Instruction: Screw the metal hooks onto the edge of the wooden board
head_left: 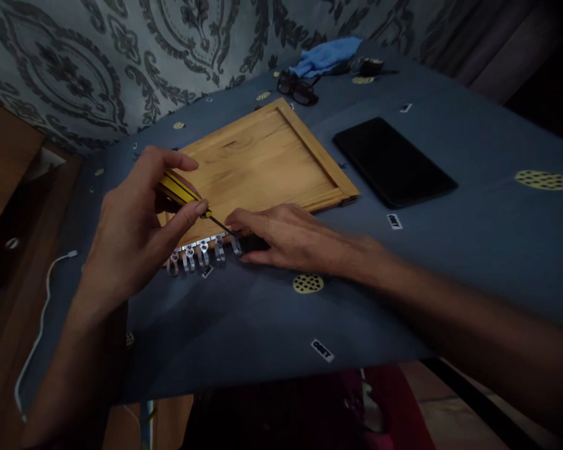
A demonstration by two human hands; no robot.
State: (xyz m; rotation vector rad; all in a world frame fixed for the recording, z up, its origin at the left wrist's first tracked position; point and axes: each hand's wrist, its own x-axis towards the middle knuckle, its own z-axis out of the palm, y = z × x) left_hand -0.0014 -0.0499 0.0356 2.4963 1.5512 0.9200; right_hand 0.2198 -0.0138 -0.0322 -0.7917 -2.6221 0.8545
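Observation:
My left hand [143, 215] is closed around the yellow and black handle of a screwdriver [181, 189]. The screwdriver's thin shaft slants down to the right, its tip at the last of several silver metal hooks [203, 251]. These hooks sit in a row along the near edge of a framed wooden board [258, 156], which lies on the table. My right hand [286, 234] rests at the same edge, thumb and fingers closed about the rightmost hook [235, 245]. The exact contact of the screwdriver tip is too small to make out.
Right of the board lies a black tablet [394, 162]. Behind it are dark sunglasses [298, 89], a blue cloth [326, 55] and a small dark object [366, 65]. A white cable [44, 319] runs along the left. Patterned blue cloth [347, 312] covers the table, with patterned fabric behind.

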